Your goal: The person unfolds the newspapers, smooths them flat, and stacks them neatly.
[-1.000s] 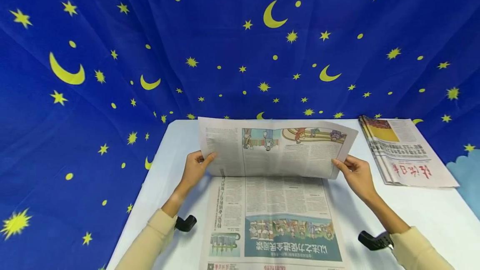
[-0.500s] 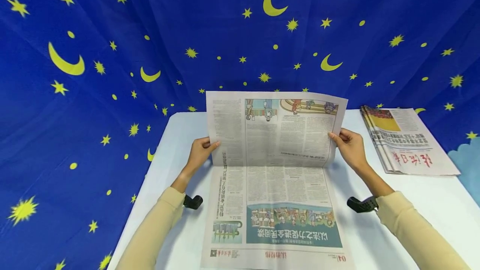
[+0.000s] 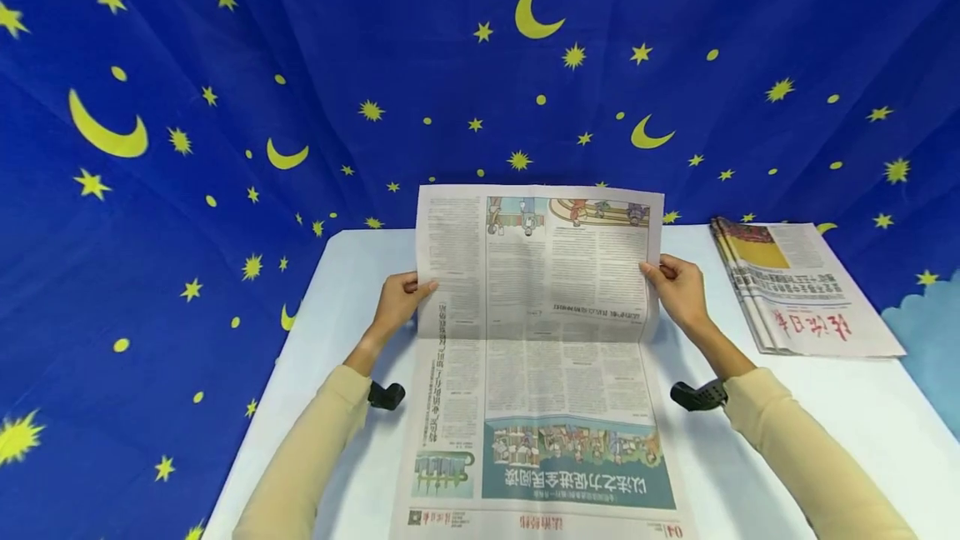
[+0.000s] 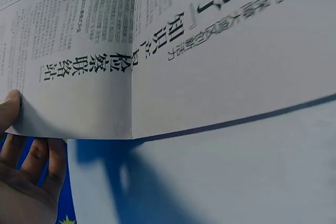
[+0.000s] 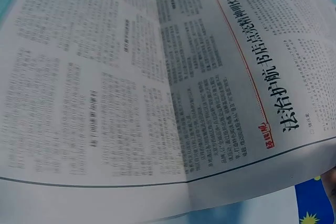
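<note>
A newspaper point(image 3: 566, 377) lies upside down to me in the middle of the table, its far half bent up along a crosswise fold. My left hand point(image 3: 397, 304) pinches the left edge of that raised half, thumb on the printed side; the left wrist view shows the thumb point(image 4: 10, 109) on the page and the other fingers behind and below it. At the opposite edge my right hand point(image 3: 681, 288) pinches the paper, thumb in front. In the right wrist view the crease and printed columns point(image 5: 84, 103) fill most of the picture, with little of the hand showing.
A stack of folded newspapers point(image 3: 810, 290) lies at the back right of the white table point(image 3: 787, 448). Behind the table hangs a blue curtain point(image 3: 420, 48) with yellow moons and stars. Black wrist-worn devices point(image 3: 386, 396) sit at both cuffs.
The raised half of the newspaper has swung up from leaning toward me to standing more upright. Both hands stay on its edges; the right hand has shifted left. The view has also tilted.
</note>
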Demonstrator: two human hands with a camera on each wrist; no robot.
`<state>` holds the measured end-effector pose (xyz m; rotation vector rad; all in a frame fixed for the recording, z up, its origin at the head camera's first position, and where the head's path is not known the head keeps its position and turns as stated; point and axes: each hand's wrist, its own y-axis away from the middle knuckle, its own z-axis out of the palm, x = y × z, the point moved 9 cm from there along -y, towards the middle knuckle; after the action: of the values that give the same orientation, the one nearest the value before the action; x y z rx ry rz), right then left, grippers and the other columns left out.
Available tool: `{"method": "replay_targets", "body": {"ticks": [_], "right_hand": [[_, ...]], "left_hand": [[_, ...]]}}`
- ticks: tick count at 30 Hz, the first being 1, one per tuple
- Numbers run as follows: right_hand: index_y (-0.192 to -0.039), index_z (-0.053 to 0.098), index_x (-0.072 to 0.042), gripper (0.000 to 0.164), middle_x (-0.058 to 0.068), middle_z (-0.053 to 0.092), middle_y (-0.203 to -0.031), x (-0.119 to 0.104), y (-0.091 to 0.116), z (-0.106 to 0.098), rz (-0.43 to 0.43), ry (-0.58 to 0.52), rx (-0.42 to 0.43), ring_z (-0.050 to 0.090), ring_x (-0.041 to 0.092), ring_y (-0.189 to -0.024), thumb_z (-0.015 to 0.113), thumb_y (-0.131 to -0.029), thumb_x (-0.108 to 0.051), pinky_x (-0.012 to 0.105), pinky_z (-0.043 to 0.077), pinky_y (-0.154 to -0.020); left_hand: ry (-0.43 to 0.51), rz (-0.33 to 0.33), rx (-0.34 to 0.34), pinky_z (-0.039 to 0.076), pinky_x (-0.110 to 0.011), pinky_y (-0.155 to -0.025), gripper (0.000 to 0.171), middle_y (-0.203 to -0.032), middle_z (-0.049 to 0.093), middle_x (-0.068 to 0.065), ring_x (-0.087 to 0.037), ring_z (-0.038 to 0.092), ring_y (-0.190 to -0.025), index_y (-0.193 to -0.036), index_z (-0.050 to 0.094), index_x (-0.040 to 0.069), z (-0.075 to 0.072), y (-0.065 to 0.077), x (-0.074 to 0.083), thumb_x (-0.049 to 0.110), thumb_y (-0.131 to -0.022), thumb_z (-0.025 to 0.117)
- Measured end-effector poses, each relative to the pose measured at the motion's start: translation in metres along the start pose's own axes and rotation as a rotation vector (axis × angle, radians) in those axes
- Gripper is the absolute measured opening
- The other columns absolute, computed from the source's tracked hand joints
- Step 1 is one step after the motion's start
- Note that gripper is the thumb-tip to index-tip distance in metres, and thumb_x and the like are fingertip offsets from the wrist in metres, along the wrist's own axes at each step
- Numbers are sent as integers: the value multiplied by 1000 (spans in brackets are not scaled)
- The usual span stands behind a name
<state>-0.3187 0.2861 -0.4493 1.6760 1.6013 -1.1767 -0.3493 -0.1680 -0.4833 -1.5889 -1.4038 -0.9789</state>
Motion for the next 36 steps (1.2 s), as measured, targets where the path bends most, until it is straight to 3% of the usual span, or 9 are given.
{"method": "replay_targets", "body": {"ticks": [7,12,17,20,22,26,29,32,36], "right_hand": [[-121,60,14,34,33,68,-101,19,-6,3,54,78,-8,55,-9,-65,59,-98,-12,10,48,-58],[-117,64,12,39,28,71,-96,35,-14,9,112,97,-45,55,-5,-63,60,-98,-22,13,45,-56],[-131,55,9,55,16,71,-98,63,-12,23,299,37,-207,60,3,-68,60,-98,-35,19,47,-61],[-135,48,11,60,17,70,-102,74,-3,30,364,20,-323,64,9,-72,62,-96,-32,24,51,-64],[-129,53,12,53,15,71,-95,78,1,31,350,74,-363,62,10,-70,63,-95,-27,25,49,-62],[-101,62,11,30,3,63,-72,84,6,30,308,177,-390,54,11,-62,64,-93,-18,25,44,-56],[-89,62,8,23,-1,59,-65,89,9,30,318,180,-383,53,11,-58,64,-92,-15,25,45,-53],[-92,61,8,23,-2,59,-64,92,10,31,336,160,-375,54,9,-57,64,-92,-15,24,46,-52],[-99,57,8,28,-3,62,-67,96,14,33,380,103,-410,57,8,-56,63,-94,-19,24,48,-51]], "left_hand": [[-15,-42,-117,43,-24,-51,31,-98,72,-25,-24,70,-70,-115,69,-5,13,-5,-10,17,-94,67],[-28,-84,-109,41,-23,-49,28,-97,72,-24,-13,64,-60,-115,69,-6,18,-8,-17,12,-93,66],[-3,-163,-81,46,-22,-51,29,-96,73,-23,-11,68,-62,-114,68,-7,30,-10,-26,12,-92,68],[5,-215,-78,47,-21,-52,30,-94,73,-23,-13,69,-62,-113,68,-9,35,-9,-31,11,-91,68],[-3,-243,-79,48,-22,-51,30,-93,73,-23,-13,68,-60,-113,67,-9,36,-7,-35,11,-91,68],[-34,-294,-83,48,-23,-49,30,-87,74,-20,-10,64,-54,-111,67,-10,32,-4,-42,13,-91,69],[-68,-326,-125,47,-23,-47,30,-74,73,-12,-9,61,-49,-105,70,-9,29,-4,-43,18,-91,69],[-82,-364,-206,45,-23,-44,27,-60,65,-3,-10,55,-44,-89,71,-5,29,-2,-42,22,-91,71],[-98,-412,-348,46,-24,-45,35,-50,53,0,-11,53,-42,-65,56,5,29,9,-40,24,-91,71]]}}
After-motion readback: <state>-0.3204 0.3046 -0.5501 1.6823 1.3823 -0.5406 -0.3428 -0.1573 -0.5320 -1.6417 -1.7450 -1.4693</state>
